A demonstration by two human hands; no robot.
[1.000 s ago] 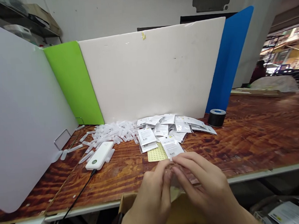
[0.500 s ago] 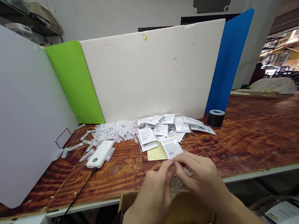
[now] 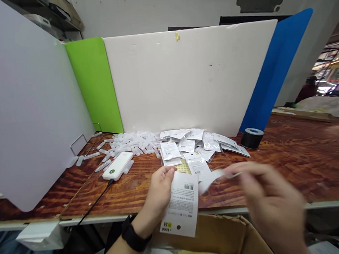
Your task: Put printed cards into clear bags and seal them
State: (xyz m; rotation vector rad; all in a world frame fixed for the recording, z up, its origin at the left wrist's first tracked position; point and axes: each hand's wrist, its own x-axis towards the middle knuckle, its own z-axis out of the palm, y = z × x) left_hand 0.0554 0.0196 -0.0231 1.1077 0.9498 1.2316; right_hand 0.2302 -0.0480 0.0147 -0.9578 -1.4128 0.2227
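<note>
My left hand [image 3: 160, 189], with a black band on its wrist, pinches the upper edge of a white printed card [image 3: 182, 203]. The card hangs upside down over the box, its punched hole near the bottom. Out to the right, my right hand [image 3: 275, 206] is smeared by motion; its fingers are closed on a thin whitish, translucent piece [image 3: 212, 180], too blurred to name exactly. Just beyond the hands lie a pile of clear packets with printed cards [image 3: 197, 163] and a yellowish sticker sheet [image 3: 183, 166], partly covered.
Below the table edge stands an open cardboard box [image 3: 223, 231]. Many small translucent plastic pieces [image 3: 132, 141] are heaped left of the packets, beside a white power bank [image 3: 118, 165] with a black cable. A black tape roll [image 3: 252, 138] sits right. White panels [image 3: 189, 79] enclose the back.
My hands have moved apart. The left now shows a printed card, and the right has swung to the right with the whitish piece. The view has turned slightly left.
</note>
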